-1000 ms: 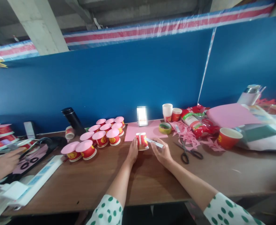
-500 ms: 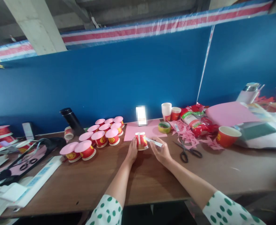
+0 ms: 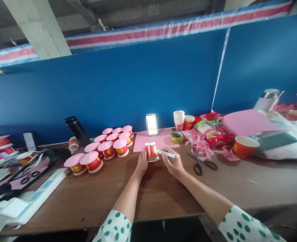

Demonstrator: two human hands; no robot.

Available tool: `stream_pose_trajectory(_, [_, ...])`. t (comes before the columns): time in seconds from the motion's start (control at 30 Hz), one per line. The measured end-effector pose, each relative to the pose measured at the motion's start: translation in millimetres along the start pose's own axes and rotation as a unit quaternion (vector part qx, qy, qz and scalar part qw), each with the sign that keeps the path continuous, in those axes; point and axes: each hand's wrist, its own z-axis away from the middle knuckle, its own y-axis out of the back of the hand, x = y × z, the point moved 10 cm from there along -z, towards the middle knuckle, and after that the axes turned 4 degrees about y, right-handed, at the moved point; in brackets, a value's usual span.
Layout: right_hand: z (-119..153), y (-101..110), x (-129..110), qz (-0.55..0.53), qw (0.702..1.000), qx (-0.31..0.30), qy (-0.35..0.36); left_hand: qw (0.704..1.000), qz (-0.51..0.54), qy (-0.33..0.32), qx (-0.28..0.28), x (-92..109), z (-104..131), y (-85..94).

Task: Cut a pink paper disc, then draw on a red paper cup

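Observation:
My left hand (image 3: 141, 162) is closed round the left side of a red paper cup (image 3: 152, 153) with a yellow emblem, which is upside down, its wider rim low. A pale stripe runs down the cup's side. In my right hand (image 3: 173, 162) is a slim white pen (image 3: 167, 154), pinched between the fingers, its tip pointing left at the cup's right side. Whether the tip touches the cup I cannot tell. To the left stand several upturned red cups topped with pink paper discs (image 3: 105, 145). Black scissors (image 3: 201, 164) lie right of my right hand.
Behind the cup lie pink paper (image 3: 140, 143) and a tape roll (image 3: 176, 136). Stacked cups (image 3: 179, 117), pink paper strips (image 3: 201, 144) and a red packet (image 3: 209, 129) are farther right. A black bottle (image 3: 76, 129) and a white power strip (image 3: 41, 195) are at left.
The cup has turned slightly in my left hand, its pale stripe shifting left and more of the emblem showing. The white pen's angle has flattened a little.

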Motion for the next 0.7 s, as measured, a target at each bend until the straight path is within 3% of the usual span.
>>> stream_pose_trajectory(0.5, [0,-2,6,0.003,1.0,0.004,-0.007,1.0,-0.018,0.014,0.01,12,7,-0.3])
stream_pose_trajectory(0.7, [-1,1,8,0.013,1.0,0.011,-0.007,0.999,-0.027,-0.009,-0.024,25,11,-7.6])
